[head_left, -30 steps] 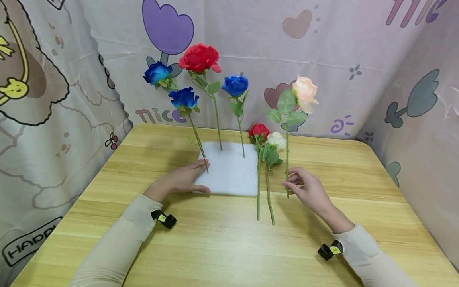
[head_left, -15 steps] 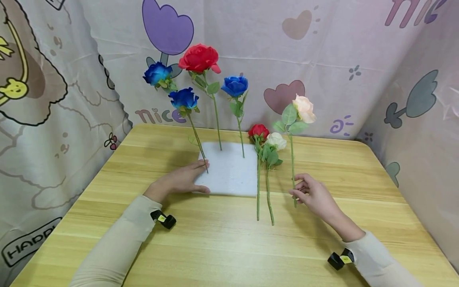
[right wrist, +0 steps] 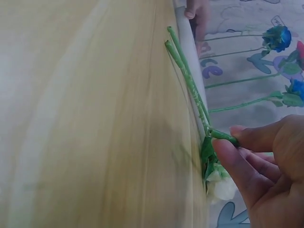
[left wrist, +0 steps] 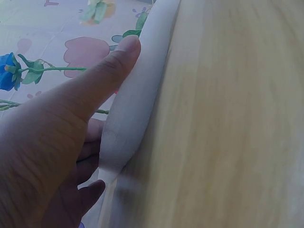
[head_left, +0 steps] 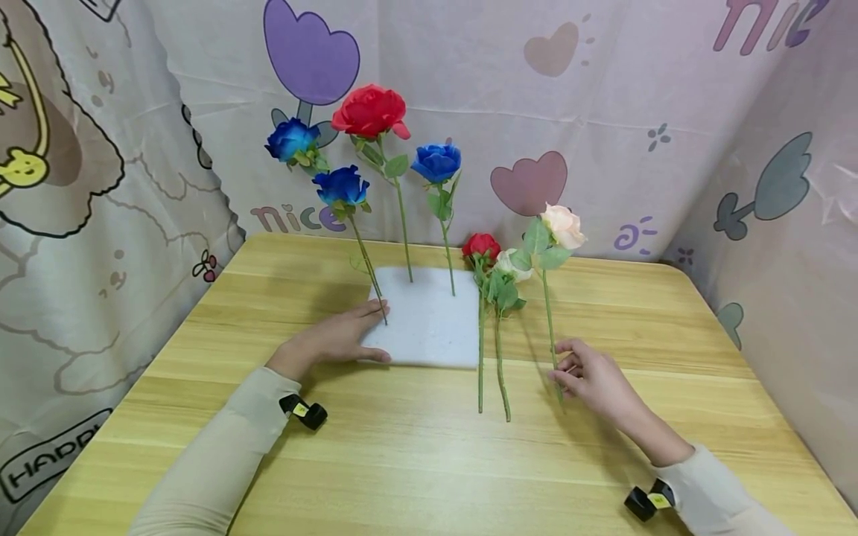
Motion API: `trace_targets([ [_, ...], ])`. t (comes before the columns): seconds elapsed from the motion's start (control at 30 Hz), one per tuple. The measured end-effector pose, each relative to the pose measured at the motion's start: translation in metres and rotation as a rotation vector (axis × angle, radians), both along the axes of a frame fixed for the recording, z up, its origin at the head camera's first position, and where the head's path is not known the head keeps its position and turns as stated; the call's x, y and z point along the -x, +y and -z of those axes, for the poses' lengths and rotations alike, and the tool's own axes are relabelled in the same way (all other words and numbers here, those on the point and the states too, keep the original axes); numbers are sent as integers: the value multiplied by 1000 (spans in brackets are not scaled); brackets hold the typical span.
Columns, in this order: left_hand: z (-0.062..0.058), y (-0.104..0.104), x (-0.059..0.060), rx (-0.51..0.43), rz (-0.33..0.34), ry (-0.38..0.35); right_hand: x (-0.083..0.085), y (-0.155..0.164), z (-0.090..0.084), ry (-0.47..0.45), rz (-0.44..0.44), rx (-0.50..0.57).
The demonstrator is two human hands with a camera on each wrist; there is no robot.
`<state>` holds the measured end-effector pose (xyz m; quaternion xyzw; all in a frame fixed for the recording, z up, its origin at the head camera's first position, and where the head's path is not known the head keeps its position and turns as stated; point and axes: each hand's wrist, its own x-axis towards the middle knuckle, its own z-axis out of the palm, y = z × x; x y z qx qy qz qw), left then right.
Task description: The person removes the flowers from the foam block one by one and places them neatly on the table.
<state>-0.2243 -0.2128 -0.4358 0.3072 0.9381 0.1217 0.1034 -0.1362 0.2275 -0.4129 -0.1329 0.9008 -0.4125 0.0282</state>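
A person's left hand (head_left: 331,340) lies flat, fingers relaxed, on the near-left corner of a white foam block (head_left: 429,324) on the wooden counter (head_left: 402,461), thumb along its edge; three blue roses (head_left: 342,186) and a red rose (head_left: 371,110) stand planted in it. Two roses (head_left: 489,257) lie beside the block. At right, the right hand (head_left: 593,376) pinches the lower stem of a peach rose (head_left: 563,225), held nearly upright above the counter.

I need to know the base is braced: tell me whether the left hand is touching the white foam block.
Touching. In the left wrist view the left hand lies with its thumb along the edge of the white foam block; the head view shows fingers on its near-left corner.
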Motion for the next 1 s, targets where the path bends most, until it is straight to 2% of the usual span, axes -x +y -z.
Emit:
trace_targets([
  [0.43,-3,1,-3,-6,-5,0,-7,8,6,-130,10,-42],
  [0.8,-3,1,-4,-1,-5,3,-11,8,9,-174,14,-74],
  [1.0,-3,1,-3,3,-2,5,-11,7,7,-230,26,-71],
])
